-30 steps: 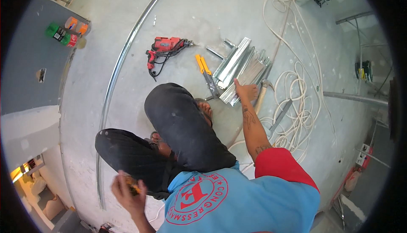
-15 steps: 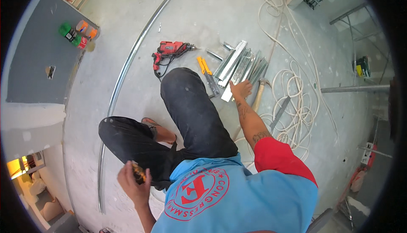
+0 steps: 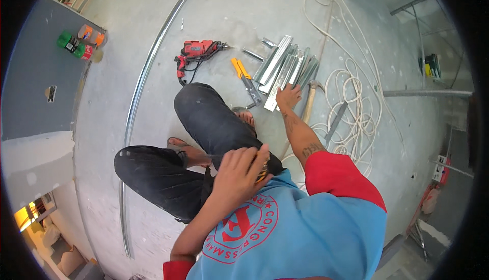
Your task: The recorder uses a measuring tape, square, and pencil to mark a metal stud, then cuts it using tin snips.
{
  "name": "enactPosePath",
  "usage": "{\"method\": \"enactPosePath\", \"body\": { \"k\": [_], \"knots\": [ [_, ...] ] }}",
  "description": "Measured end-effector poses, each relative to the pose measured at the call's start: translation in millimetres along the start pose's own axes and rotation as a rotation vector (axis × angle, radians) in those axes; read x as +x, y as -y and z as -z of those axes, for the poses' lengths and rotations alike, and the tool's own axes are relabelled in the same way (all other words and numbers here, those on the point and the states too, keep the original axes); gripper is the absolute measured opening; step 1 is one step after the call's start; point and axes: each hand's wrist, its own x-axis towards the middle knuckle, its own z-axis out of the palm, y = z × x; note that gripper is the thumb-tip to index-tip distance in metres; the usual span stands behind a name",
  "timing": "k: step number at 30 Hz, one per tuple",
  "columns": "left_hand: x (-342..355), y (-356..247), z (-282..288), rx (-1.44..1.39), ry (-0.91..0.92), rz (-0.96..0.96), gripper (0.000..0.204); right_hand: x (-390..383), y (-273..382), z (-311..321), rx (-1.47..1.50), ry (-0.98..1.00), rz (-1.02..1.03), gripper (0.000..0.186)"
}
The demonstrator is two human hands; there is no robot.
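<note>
My left hand (image 3: 238,170) is closed round a small yellow-and-black tool (image 3: 262,170), partly hidden by the fingers, over my right thigh. My right hand (image 3: 288,96) reaches down to a pile of shiny metal channels (image 3: 281,66), its fingers curled on one of the front strips. Left of that pile lie snips (image 3: 243,81) with yellow handles and dark jaws. A red corded drill (image 3: 198,49) rests further left on the floor. Just right of my hand is a wooden-handled hammer (image 3: 309,104), partly under my arm.
Loose white cable (image 3: 356,122) lies coiled at the right, with a grey bar (image 3: 336,122) across it. A long metal channel (image 3: 147,66) runs along my left. Two plastic bottles (image 3: 81,48) stand by the grey wall (image 3: 35,86). Metal tubing (image 3: 428,93) is at the far right.
My left hand has moved up and right from beside my left thigh, carrying the small tool. My right hand stays at the metal pile, slightly shifted.
</note>
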Motion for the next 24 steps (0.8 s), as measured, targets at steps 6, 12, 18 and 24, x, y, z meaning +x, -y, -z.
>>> {"method": "enactPosePath", "body": {
  "k": [6, 12, 18, 24],
  "knots": [
    [10.1, 16.0, -50.5, 0.212, 0.284, -0.114, 0.075, 15.3, 19.0, 8.3, -0.027, 0.032, -0.028, 0.057],
    [6.7, 16.4, -52.9, 0.076, 0.202, -0.095, 0.081, 41.9, 29.6, 5.4, 0.040, 0.152, -0.344, 0.040],
    [3.0, 11.4, -50.6, 0.204, 0.178, -0.088, 0.085, 48.6, 52.8, -26.4, -0.164, 0.013, -0.341, 0.034],
    [-6.3, 6.8, -49.7, 0.193, 0.118, 0.046, 0.087, 46.8, 61.2, -17.9, 0.032, 0.036, -0.538, 0.025]
  ]
}}
